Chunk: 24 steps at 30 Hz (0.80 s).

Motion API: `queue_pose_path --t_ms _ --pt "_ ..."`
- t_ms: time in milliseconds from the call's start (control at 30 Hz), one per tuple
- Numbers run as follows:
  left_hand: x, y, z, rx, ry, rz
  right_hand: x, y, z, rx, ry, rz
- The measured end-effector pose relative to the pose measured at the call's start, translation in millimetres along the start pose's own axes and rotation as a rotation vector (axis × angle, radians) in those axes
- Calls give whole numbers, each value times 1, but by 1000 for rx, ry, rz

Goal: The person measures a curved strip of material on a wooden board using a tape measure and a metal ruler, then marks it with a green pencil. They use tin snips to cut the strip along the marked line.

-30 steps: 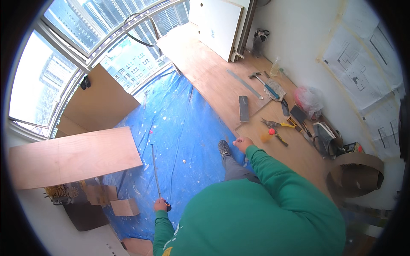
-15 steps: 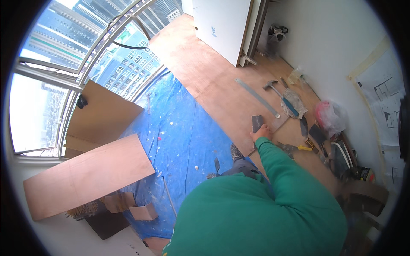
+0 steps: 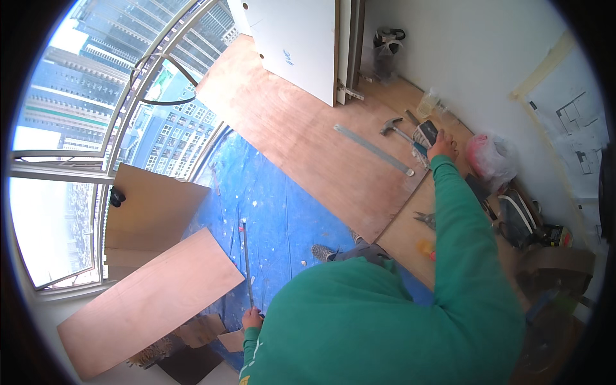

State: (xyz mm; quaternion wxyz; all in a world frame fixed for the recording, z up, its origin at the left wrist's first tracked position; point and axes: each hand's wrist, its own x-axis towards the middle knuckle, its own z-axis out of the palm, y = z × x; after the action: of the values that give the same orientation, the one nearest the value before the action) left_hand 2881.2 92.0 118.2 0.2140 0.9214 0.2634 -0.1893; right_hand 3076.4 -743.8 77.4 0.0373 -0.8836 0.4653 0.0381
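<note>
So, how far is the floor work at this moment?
Done: plywood sheets cover the floor near the wall. In hand: the right hand reaches the tools beside the hammer; the left hand holds a thin bar. Left: the blue sheet is uncovered.

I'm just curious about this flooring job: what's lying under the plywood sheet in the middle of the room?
A blue tarp shows beside the plywood sheet and seems to run under its edge. How far it reaches beneath is covered. The metal straightedge lies on top.

White floor-plan sheet [image 3: 573, 122] on the right wall; pink plastic bag [image 3: 491, 158] below.
</note>
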Motion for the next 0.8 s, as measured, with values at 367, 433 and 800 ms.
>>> queue_pose_path --t_ms 367,433,800 --pt "31 -25 10 122 -57 98 -66 -50 88 149 -244 -280" --pt "28 -45 15 167 -42 88 -67 -51 91 179 -243 -245" --pt "8 -49 30 144 -120 -10 -66 -48 94 379 -311 -153"
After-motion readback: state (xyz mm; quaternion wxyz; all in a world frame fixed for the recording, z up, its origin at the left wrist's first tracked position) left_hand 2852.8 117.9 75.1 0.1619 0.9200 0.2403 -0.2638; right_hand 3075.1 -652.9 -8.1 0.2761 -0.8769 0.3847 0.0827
